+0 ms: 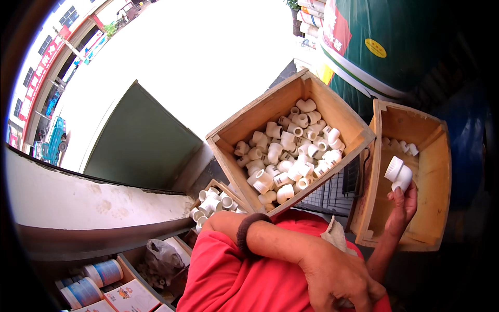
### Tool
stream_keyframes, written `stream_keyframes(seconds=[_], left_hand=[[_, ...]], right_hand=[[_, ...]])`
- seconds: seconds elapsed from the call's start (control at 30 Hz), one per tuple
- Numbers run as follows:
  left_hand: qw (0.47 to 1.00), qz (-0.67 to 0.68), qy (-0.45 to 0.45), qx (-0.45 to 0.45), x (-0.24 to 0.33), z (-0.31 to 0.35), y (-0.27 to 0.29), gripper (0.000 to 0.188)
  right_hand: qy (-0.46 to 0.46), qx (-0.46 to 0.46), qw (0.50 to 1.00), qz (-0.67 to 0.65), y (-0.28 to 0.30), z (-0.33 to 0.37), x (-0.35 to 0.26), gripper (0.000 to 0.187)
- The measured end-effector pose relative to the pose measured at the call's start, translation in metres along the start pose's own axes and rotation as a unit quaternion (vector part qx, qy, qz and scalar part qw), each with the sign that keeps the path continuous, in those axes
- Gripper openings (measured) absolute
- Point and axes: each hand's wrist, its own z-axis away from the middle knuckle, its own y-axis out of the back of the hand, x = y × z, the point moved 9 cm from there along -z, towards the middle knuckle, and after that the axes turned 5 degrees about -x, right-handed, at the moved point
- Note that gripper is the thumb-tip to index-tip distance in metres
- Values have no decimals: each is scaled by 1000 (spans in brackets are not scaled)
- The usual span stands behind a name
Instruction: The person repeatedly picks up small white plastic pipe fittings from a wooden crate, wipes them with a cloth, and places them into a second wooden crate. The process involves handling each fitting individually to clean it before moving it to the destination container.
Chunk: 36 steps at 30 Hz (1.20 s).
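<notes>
My right hand (403,203) holds up a white plastic pipe elbow (399,174), its ribbed collar at the top, between thumb and fingers. Behind it is a wooden box (439,192) with a few small white fittings (400,145) at its far end. My left arm, with a dark wristband, crosses over my red shirt. The left hand (340,278) is curled near the lower edge; what its fingers close on is hidden. A beige cloth (335,236) shows beside its wrist. Ahead stands a second wooden box (234,174) holding many white pipe elbows (288,151).
A smaller box of white pipe fittings (210,203) sits left of my arm. Lower left are labelled rolls (83,291), cartons (132,296) and a plastic bag (165,257). A wire basket (327,200) lies between the boxes. A large green tank (384,47) stands behind; left is a dark panel (140,140).
</notes>
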Motion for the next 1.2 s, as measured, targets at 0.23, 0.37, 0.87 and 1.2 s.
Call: stream_keyframes(seconds=[0.23, 0.37, 0.87, 1.2], left_hand=[[999, 27, 7, -22, -3, 6, 6, 26], [997, 35, -4, 62, -12, 29, 34, 36], [726, -142, 361, 567, -82, 243, 89, 20], [685, -281, 381, 554, -81, 235, 85, 14]], right_hand=[[5, 20, 999, 49, 36, -4, -3, 40], [15, 6, 994, 108, 59, -15, -15, 41], [-73, -91, 919, 378, 98, -97, -3, 35], [-168, -195, 769, 585, 128, -146, 125, 41]])
